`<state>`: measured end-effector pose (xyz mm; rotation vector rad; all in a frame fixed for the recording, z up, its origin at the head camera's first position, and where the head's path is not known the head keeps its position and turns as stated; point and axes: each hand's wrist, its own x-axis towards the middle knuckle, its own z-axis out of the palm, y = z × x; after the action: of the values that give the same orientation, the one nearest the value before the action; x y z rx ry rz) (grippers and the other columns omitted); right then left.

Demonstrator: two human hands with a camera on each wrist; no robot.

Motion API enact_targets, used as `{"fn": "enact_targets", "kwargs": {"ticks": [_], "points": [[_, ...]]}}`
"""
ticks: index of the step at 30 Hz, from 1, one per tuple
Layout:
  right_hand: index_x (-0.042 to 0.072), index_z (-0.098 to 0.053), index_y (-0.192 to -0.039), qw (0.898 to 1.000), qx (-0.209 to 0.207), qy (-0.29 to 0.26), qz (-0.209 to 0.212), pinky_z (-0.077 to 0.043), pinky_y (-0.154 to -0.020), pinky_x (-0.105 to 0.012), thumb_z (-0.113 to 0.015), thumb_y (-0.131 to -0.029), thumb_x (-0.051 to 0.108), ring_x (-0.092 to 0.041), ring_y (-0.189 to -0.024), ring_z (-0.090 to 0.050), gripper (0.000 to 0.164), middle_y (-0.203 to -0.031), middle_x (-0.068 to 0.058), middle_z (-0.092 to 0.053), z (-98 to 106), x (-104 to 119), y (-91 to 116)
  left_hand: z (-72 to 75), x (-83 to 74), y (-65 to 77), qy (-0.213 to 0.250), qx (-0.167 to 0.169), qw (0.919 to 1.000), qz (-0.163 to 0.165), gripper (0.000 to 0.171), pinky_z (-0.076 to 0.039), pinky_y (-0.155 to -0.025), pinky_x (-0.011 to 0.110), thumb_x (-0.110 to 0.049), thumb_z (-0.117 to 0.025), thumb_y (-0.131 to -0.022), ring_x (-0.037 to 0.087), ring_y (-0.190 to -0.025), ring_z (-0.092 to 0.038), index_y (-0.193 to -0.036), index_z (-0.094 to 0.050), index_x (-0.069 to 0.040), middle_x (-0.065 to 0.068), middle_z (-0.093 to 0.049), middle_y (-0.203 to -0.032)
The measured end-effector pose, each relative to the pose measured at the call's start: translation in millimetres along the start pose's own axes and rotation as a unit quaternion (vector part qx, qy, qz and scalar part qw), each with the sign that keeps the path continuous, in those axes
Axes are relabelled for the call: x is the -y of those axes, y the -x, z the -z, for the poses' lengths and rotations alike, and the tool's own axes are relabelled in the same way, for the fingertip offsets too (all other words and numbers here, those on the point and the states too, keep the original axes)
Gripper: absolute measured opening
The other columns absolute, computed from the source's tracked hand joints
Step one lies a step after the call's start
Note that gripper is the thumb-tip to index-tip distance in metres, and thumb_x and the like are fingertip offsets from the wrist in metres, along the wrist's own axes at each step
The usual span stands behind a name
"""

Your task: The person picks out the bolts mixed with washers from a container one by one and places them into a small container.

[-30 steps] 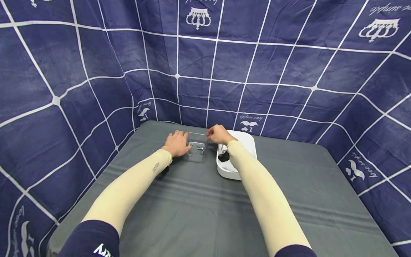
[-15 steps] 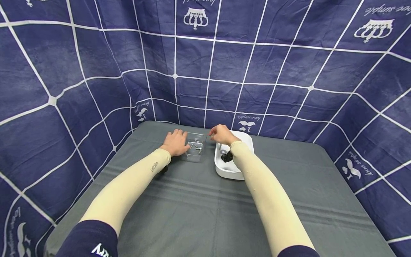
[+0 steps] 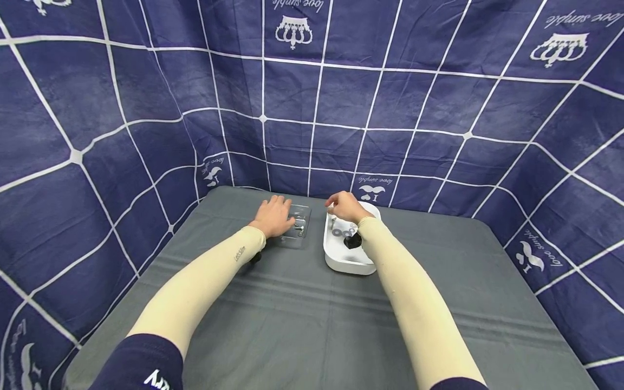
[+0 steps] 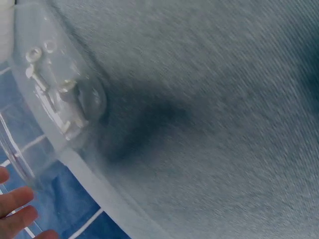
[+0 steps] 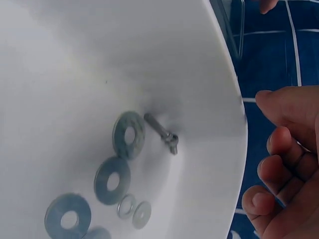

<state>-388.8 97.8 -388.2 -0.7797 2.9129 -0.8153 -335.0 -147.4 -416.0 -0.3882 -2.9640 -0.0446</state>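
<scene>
While the spread left hand (image 3: 275,216) partly hid one clear box (image 3: 294,243), the half-curled right hand (image 3: 345,206) hovered by one tray's (image 3: 348,267) far rim, five-plus washers (image 5: 103,182) and one bolt (image 5: 158,128) inside.

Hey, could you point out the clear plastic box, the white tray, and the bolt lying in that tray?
Clear plastic box (image 3: 292,244): head view, on its near side.
White tray (image 3: 348,267): head view, on its near outer wall.
Bolt (image 5: 159,130): right wrist view, on its shank.
</scene>
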Motion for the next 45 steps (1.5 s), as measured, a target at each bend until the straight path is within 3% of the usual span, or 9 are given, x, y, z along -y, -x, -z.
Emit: {"fn": "enact_targets", "kwargs": {"ticks": [9, 17, 27, 36, 45], "points": [[0.004, -0.076, -0.107, 1.000, -0.012, -0.014, -0.021, -0.046, -0.080, -0.034, -0.069, -0.086, 0.006, -0.021, -0.087, -0.057, 0.023, -0.091, -0.009, -0.065, 5, -14, 10, 4.6, -19.1, -5.4, 0.015, -0.001, 0.9998, -0.010, 0.062, -0.039, -0.109, 0.056, -0.038, -0.053, -0.097, 0.036, -0.139, -0.042, -0.147, -0.046, -0.003, 0.020, -0.050, -0.144], [0.004, -0.075, -0.108, 0.999, -0.014, -0.016, -0.036, -0.045, -0.075, -0.030, -0.068, -0.085, 0.006, -0.018, -0.078, -0.054, 0.024, -0.086, -0.007, -0.061, 10, -21, 17, 3.0, -31.3, -12.1, 0.032, 0.000, 0.9994, -0.015, 0.062, -0.040, -0.110, 0.054, -0.038, -0.051, -0.098, 0.035, -0.138, -0.043, -0.149, -0.045, -0.004, 0.019, -0.050, -0.144], [0.000, -0.074, -0.110, 0.999, -0.026, -0.017, -0.032, -0.042, -0.070, -0.028, -0.069, -0.085, 0.006, -0.017, -0.074, -0.052, 0.026, -0.081, -0.007, -0.060, 16, -31, 25, 3.8, -48.6, -17.5, 0.037, -0.002, 0.9990, -0.025, 0.061, -0.042, -0.107, 0.053, -0.040, -0.052, -0.099, 0.034, -0.135, -0.045, -0.147, -0.046, -0.003, 0.019, -0.052, -0.141], [0.002, -0.075, -0.111, 0.998, -0.036, -0.013, -0.048, -0.041, -0.071, -0.028, -0.072, -0.086, 0.009, -0.017, -0.075, -0.051, 0.026, -0.081, -0.005, -0.059, 23, -41, 31, 3.3, -64.9, -27.1, 0.050, -0.001, 0.9982, -0.031, 0.061, -0.040, -0.111, 0.052, -0.040, -0.051, -0.099, 0.034, -0.137, -0.043, -0.148, -0.046, -0.003, 0.020, -0.050, -0.144], [0.000, -0.075, -0.109, 0.998, -0.051, 0.011, -0.042, -0.044, -0.079, -0.036, -0.072, -0.084, 0.010, -0.024, -0.085, -0.056, 0.027, -0.090, -0.011, -0.063, 28, -48, 38, 4.7, -81.7, -31.2, 0.049, 0.017, 0.9978, -0.040, 0.061, -0.040, -0.111, 0.050, -0.041, -0.050, -0.101, 0.034, -0.138, -0.043, -0.150, -0.043, -0.003, 0.019, -0.049, -0.144]]}}
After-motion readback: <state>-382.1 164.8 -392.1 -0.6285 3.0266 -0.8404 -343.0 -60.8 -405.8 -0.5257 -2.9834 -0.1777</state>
